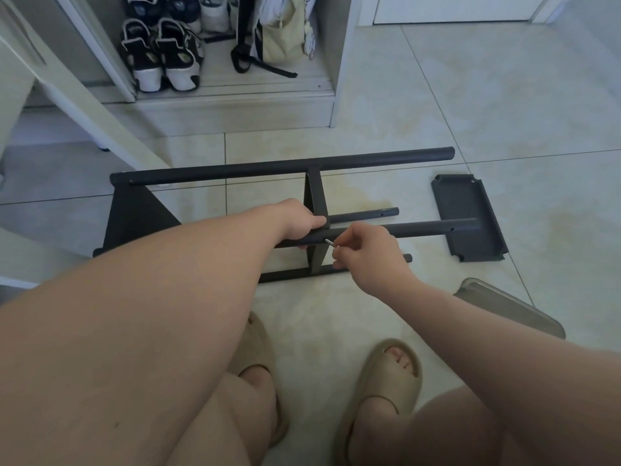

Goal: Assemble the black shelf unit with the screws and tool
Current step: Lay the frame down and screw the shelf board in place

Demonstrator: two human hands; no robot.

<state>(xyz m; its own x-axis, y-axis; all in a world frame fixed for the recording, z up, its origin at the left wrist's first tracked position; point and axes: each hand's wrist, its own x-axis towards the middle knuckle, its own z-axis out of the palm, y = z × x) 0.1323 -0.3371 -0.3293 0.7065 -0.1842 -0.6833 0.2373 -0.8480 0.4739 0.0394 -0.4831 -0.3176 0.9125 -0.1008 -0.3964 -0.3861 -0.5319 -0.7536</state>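
The black shelf frame (282, 164) lies on its side on the tiled floor (470, 95), just ahead of the person's slippers (386, 391).

Left hand (302, 223): the fingers are curled round the frame where the middle pole (420, 229) meets the centre panel (316, 193).

Right hand (366, 253): the fingertips pinch a short silvery tool (329, 242), and its tip meets the frame at that same joint.

A loose black panel (468, 218) lies flat at the frame's right end, beneath the tip of the middle pole. A grey tray (510, 307) rests near the frame's right front corner. Beyond the frame, an open cabinet (339, 62) holds shoes (161, 55) and a pale bag (282, 31).
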